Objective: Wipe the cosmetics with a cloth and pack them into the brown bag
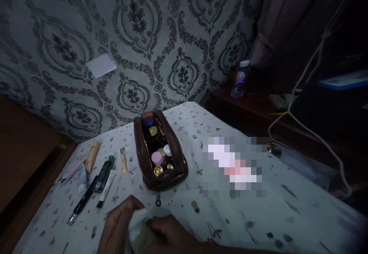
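At the lower edge of the view, my left hand is curled around one side of a pale, crumpled cloth. My right hand grips the other side, its thumb and fingers pressed into the folds. Whether the cloth wraps something is hidden. Just beyond both hands stands a brown toiletry bag, unzipped at the top. Inside it are a pink-lidded jar, a white cap and several gold caps.
Left of the bag lie a small gold-capped tube, a dark green bottle, a white tube, a black pen-like item and a beige tube. A pixelated patch covers something rightward. A bottle stands behind.
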Tool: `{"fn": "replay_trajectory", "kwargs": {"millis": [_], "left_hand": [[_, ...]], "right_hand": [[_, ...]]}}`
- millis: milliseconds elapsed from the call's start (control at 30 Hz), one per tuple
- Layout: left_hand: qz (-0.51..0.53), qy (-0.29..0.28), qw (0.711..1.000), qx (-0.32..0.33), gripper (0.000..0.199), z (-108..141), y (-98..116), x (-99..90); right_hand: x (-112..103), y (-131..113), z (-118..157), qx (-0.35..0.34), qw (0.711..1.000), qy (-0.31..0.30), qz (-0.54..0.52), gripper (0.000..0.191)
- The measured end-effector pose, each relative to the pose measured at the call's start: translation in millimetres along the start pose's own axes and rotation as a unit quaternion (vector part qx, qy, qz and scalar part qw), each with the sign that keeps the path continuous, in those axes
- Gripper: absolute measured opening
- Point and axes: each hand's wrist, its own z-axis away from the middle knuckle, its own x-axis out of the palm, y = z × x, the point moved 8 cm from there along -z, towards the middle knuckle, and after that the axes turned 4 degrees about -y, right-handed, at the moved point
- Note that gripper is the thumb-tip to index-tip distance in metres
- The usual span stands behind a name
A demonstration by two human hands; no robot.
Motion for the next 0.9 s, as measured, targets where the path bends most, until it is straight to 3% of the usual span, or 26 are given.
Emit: {"fn": "replay_trajectory", "kwargs": {"millis": [100, 167, 333, 533, 633, 733, 900], "left_hand": [[0.081, -0.011, 0.993, -0.089, 0.051, -2, -15, 8.0], [0.118, 0.015, 0.986, -0.12, 0.051, 0, -20, 10.8], [0.152, 0.053, 0.982, -0.102, 0.06, 6, -12, 18.7], [0.113, 0.143, 0.973, -0.14, 0.066, 24, -19, 20.0], [0.088, 0.127, 0.983, -0.102, 0.056, 34, -21, 30.9], [0.058, 0.071, 0.996, -0.014, 0.047, 44, -16, 43.0], [-0.078, 0.033, 0.993, 0.08, 0.047, 61, -21, 51.7]], "right_hand": [[-2, -4, 1, -0.003, 0.998, 0.031, -0.055, 0.026], [-3, -9, 0, -0.032, 0.997, 0.044, -0.058, 0.025], [-5, -15, 2, -0.072, 0.994, 0.069, -0.043, 0.027], [-9, -24, 9, -0.101, 0.989, 0.109, -0.018, 0.038], [-15, -19, 9, -0.07, 0.986, 0.147, -0.033, 0.047], [-17, -16, 9, -0.056, 0.985, 0.157, -0.042, 0.054], [-18, -23, 11, -0.1, 0.981, 0.165, -0.009, 0.046]]}}
